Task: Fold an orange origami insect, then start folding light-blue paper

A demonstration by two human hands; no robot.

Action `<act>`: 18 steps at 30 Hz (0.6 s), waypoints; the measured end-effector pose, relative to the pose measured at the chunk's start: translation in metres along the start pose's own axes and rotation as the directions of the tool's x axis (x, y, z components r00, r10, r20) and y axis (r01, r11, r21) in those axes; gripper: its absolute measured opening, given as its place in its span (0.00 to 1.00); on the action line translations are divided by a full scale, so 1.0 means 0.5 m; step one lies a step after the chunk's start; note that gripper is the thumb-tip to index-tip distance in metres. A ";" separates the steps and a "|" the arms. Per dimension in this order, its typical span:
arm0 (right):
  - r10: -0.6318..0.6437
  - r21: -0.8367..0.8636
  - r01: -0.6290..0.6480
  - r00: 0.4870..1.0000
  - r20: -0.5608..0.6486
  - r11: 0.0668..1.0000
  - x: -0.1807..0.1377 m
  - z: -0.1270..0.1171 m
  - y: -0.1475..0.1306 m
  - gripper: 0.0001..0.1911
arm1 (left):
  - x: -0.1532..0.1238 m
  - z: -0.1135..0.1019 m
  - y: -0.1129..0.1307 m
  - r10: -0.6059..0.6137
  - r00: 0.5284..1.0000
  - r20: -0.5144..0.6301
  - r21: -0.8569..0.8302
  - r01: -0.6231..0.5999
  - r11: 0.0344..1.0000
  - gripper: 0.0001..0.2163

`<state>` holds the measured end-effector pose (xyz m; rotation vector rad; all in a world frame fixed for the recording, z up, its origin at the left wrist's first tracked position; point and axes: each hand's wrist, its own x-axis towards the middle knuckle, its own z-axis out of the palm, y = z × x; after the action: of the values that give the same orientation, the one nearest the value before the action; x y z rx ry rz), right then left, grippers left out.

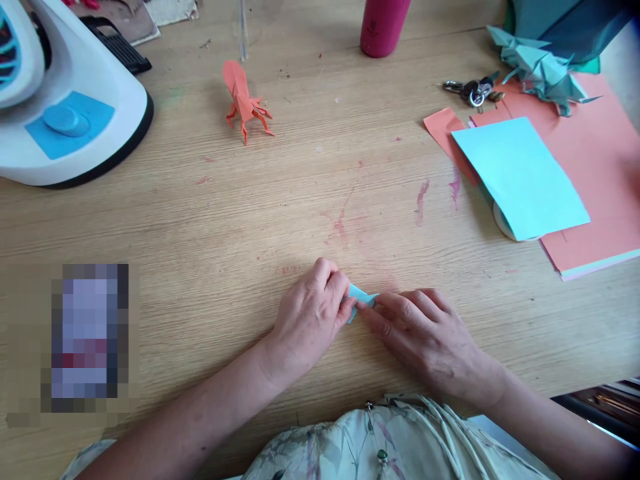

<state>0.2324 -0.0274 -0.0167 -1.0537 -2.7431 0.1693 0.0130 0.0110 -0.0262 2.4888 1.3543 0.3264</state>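
A small folded piece of light blue paper [358, 293] is pinched between my two hands, just above the wooden table [210, 220]. My left hand [316, 307] has its fingers curled and its thumb pressed on the paper's left part. From the other side, my right hand [425, 330] grips the paper with thumb and fingertips. Fingers cover much of the paper, so its full shape is hidden. Farther off stands an orange origami insect [241, 97] on thin folded legs.
On the right, a light blue sheet [523, 180] lies over a round object beside orange paper [600, 160]. Near them are keys [475, 92] and a teal origami figure [545, 70]. A magenta cup [384, 27] and a white fan base [100, 127] stand behind. Blurred left: a rectangular object [87, 327].
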 end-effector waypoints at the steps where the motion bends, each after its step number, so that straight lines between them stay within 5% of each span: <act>1: -0.001 0.002 0.001 1.000 -0.002 1.000 -0.001 -0.001 0.000 0.21 | 0.000 0.000 0.000 -0.002 1.000 0.000 0.001 0.002 1.000 0.04; 18: 0.048 0.025 -0.048 0.999 -0.017 0.999 -0.029 0.002 -0.008 0.20 | -0.003 -0.008 -0.008 0.028 0.999 0.016 -0.117 -0.026 0.993 0.05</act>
<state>0.2404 -0.0402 -0.0190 -1.1098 -2.6946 0.1997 0.0080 0.0125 -0.0240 2.4104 1.2582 0.3781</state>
